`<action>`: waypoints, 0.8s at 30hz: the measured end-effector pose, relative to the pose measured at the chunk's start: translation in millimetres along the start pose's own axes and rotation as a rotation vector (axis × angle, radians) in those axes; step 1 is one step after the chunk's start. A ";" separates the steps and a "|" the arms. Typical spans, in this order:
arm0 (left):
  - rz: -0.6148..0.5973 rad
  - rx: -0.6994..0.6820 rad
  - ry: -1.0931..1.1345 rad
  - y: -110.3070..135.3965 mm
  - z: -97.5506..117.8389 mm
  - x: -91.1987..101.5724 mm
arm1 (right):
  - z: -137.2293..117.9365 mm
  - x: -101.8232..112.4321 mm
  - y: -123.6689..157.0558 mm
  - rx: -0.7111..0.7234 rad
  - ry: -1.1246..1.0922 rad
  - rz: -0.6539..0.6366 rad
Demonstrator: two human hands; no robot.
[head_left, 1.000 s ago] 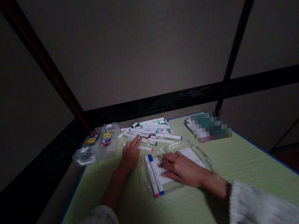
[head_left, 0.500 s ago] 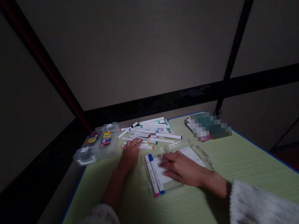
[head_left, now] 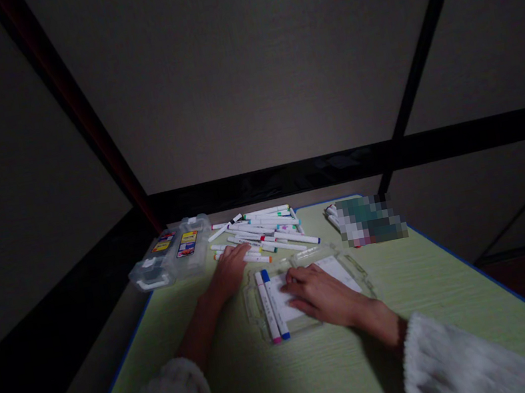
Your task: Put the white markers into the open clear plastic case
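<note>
My left hand rests at the near left edge of a pile of white markers. Its fingers stretch over the pile, touching a marker with an orange end; none looks gripped. Over a clear plastic case lies my right hand, thumb apart from loosely bent fingers, holding nothing visible. Beneath that hand, a white paper sheet lies inside the case. Two markers stand side by side at the case's left end: one with a pink end and one with blue ends.
Clear cases with handles and colourful labels lie at the back left. At the back right are more markers beside a pixelated greenish item. The light green table has blue edges and meets a panelled wall.
Hardly anything differs. My left fingers have shifted slightly on the markers, and the orange-ended one sits a touch further right. My right hand stays on the case.
</note>
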State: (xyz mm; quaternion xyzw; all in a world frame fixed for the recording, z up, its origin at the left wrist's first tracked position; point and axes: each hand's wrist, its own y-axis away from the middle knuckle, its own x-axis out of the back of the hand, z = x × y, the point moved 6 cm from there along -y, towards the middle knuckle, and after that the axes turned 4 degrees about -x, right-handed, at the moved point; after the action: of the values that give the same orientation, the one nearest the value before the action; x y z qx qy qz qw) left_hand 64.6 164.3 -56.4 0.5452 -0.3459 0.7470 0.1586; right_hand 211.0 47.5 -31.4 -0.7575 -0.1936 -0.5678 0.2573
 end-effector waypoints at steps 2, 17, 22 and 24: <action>-0.002 -0.013 -0.004 0.0 1.2 1.2 | -0.1 -0.2 0.0 -0.004 0.005 -0.005; -0.038 -0.054 0.001 -2.0 8.2 8.2 | 0.2 0.8 0.6 0.001 0.011 0.004; -0.049 -0.048 -0.032 -3.1 11.5 12.0 | 1.1 -1.5 0.4 -0.007 0.020 -0.005; -0.058 -0.046 -0.069 -3.8 13.0 12.7 | 1.0 -1.6 0.4 -0.006 0.017 -0.004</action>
State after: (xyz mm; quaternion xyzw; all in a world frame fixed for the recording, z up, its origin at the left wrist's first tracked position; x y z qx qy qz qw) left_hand 71.6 156.3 -41.2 0.5767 -0.3525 0.7146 0.1806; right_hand 211.6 47.8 -33.2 -0.7531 -0.1911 -0.5753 0.2556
